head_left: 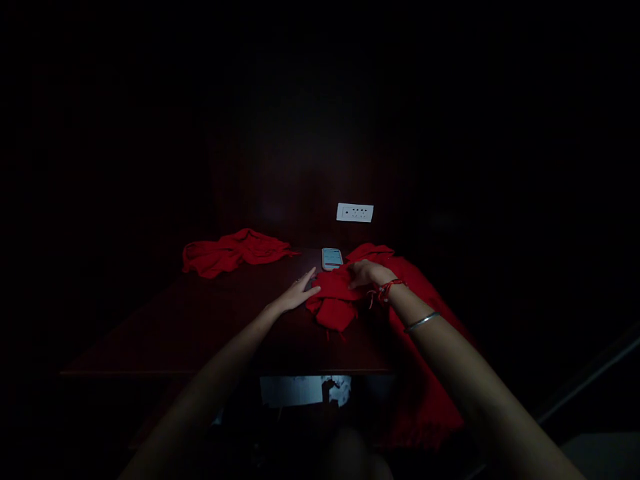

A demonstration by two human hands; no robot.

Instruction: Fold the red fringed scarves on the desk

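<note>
Head camera, and it's a very dark room, with only the middle of the scene lit. Both bare arms reach forward over a dark brown wooden table (225,333).

The left hand (299,292) lies flat and open, fingers stretched out together. Its fingertips are right at the left edge of a small folded bundle of bright red knitted cloth (336,303). That bundle sits near the middle of the table, a little toward the right.

The right hand (367,273) rests on top of the bundle's far right corner, palm down and fingers bent onto the fabric. Whether it's pinching the cloth or just pressing on it, I can't tell in this light. On that wrist there's a red thread bracelet (387,288), and further up the forearm a thin silver metal bangle (421,322).

The bundle seems to run on into a long red fringed shawl (425,380), which spills from the table's right side and hangs over the near edge.

Just beyond the hands lies a white smartphone (332,258) with its screen lit, close to the bundle's far side. At far left, well apart from the hands, is a second crumpled red cloth heap (230,252). On the dark wall behind is a white rectangular socket plate (355,212).
</note>
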